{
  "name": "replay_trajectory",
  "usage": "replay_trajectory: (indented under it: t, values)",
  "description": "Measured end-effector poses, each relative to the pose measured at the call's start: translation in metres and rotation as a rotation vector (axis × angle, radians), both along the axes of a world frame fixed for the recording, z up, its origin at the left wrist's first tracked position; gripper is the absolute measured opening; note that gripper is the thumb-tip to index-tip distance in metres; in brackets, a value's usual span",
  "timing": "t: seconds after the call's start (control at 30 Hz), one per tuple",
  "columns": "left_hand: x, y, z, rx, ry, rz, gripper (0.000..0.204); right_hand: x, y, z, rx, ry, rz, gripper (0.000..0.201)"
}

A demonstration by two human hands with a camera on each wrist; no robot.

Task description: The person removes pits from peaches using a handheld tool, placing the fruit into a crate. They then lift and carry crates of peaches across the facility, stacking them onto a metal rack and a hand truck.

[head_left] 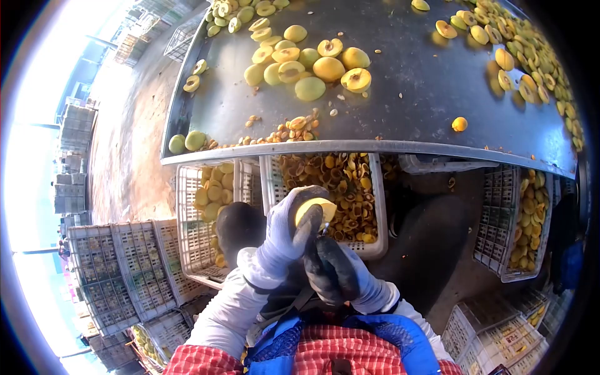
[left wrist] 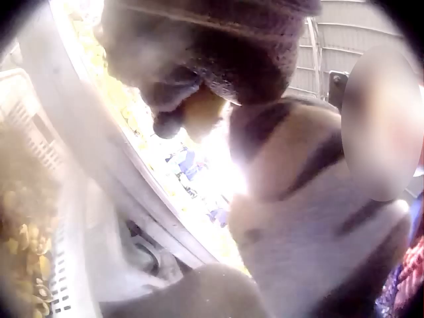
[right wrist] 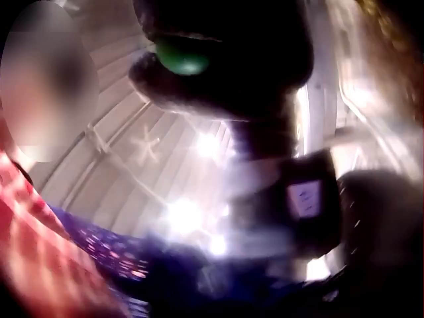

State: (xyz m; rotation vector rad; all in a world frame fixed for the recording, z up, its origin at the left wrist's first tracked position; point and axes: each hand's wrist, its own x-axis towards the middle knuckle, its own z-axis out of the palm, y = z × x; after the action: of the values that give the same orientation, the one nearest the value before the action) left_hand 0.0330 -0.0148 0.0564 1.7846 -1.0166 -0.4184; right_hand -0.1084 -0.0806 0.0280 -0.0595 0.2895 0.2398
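In the head view my gloved left hand [head_left: 287,219] grips a yellow apricot [head_left: 320,208], thumb laid across its near side. Just below, my dark-gloved right hand [head_left: 334,272] has its fingers curled round a small tool, whose thin metal tip [head_left: 325,229] pokes up near the fruit; the rest is hidden in the glove. Both hands are above a white crate [head_left: 377,212] of brownish fruit pieces. The left wrist view has the apricot [left wrist: 202,116] between dark glove fingers. A green rounded thing [right wrist: 182,59] shows between shadowed glove fingers in the right wrist view.
A metal table [head_left: 412,112] with a raised front edge carries apricots [head_left: 309,87], halves and a heap of pits [head_left: 297,130]. Crates of yellow fruit stand left [head_left: 187,231] and right [head_left: 497,231] below it. Stacked crates [head_left: 119,269] rise at the far left.
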Motion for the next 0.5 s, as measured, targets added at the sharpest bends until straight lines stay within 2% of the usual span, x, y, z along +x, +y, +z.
replay_trajectory:
  t: [0.07,0.1,0.13,0.17,0.2,0.27,0.37,0.4,0.43,0.5]
  values:
    - [-0.003,0.009,-0.007,0.070,0.560,0.009,0.031,-0.003,0.006,-0.004,0.513,-0.052,0.080,0.037]
    - [-0.005,0.013,-0.007,0.105,0.839,0.012,0.032,0.000,0.010,-0.008,0.557,-0.162,0.072,0.038]
    - [-0.019,0.013,-0.007,0.022,1.046,0.162,0.038,0.003,0.015,-0.013,0.603,-0.270,0.068,0.040]
    - [-0.023,0.027,-0.025,-0.045,0.997,0.342,0.041,0.005,0.017,-0.016,0.647,-0.379,0.064,0.041]
    - [-0.020,0.042,-0.059,-0.114,0.939,0.513,0.043,0.007,0.016,-0.016,0.612,-0.365,0.045,0.043]
    - [-0.009,0.047,-0.028,-0.168,0.997,0.833,0.048,0.010,0.006,-0.018,0.537,-0.347,-0.001,0.046]
    - [0.082,0.130,-0.023,-0.049,0.238,0.788,0.034,0.006,0.001,-0.040,0.379,-0.130,-0.002,0.047]
    - [0.120,0.164,-0.027,0.439,-0.288,0.723,0.037,0.005,-0.001,-0.045,0.357,-0.137,-0.006,0.047]
    - [0.130,0.155,-0.014,0.973,-0.602,0.773,0.037,0.008,-0.003,-0.046,0.308,-0.122,0.010,0.047]
    - [0.142,0.113,0.000,0.696,-0.740,0.546,0.039,0.014,-0.004,-0.048,0.228,-0.076,0.049,0.046]
